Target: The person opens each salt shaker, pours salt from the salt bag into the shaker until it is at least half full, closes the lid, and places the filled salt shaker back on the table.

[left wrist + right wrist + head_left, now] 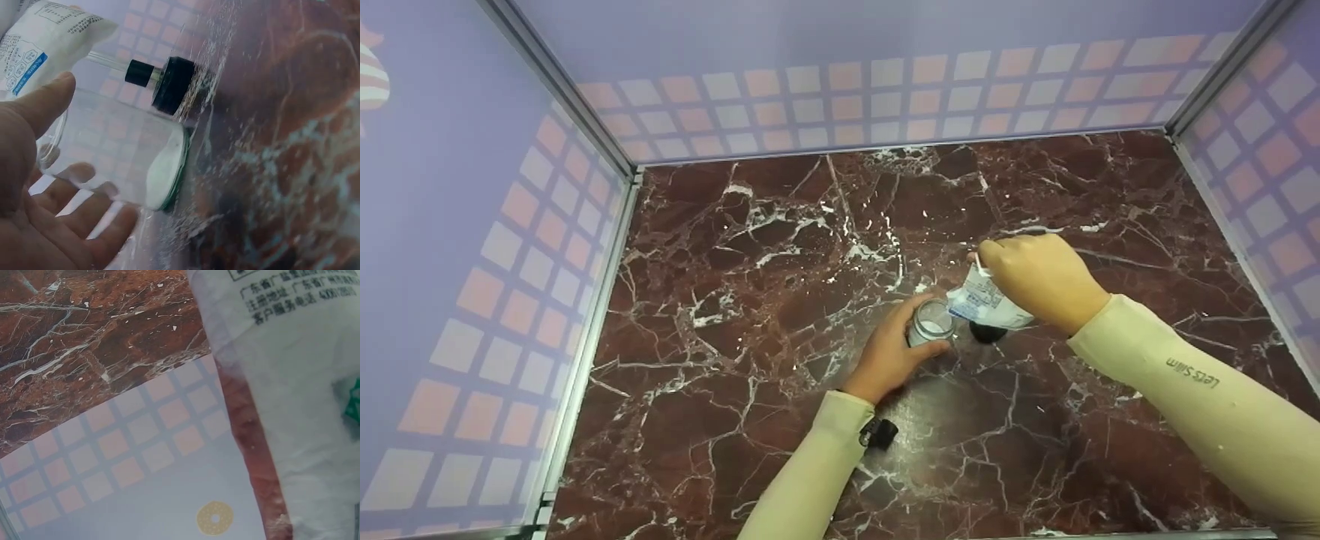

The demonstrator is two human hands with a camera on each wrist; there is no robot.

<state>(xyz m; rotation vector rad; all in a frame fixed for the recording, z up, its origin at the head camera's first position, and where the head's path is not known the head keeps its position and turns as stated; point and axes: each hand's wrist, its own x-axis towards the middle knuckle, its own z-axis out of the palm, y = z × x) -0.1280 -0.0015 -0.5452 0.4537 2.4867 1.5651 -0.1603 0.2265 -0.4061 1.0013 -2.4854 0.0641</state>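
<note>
My left hand (pixel 894 346) grips a clear glass jar (pixel 922 332) round its side, thumb on one side and fingers on the other. White salt (pixel 166 169) lies low in the jar, sloping against its base in the left wrist view. From above, my right hand (pixel 1035 276) holds a printed plastic salt bag (pixel 986 300), its lower corner close beside the jar's open rim. The bag (pixel 304 382) fills the right side of the right wrist view, where the right hand is hidden. Beside the jar stands a black lid (pixel 173 85) with a clear rod rising from it.
A dark red marble-patterned table (pixel 675 420) carries scattered white specks, mostly beyond the jar. Purple panels with pink and white squares (pixel 847 75) enclose its back and sides. A black wrist device (pixel 879 433) sits on the left sleeve.
</note>
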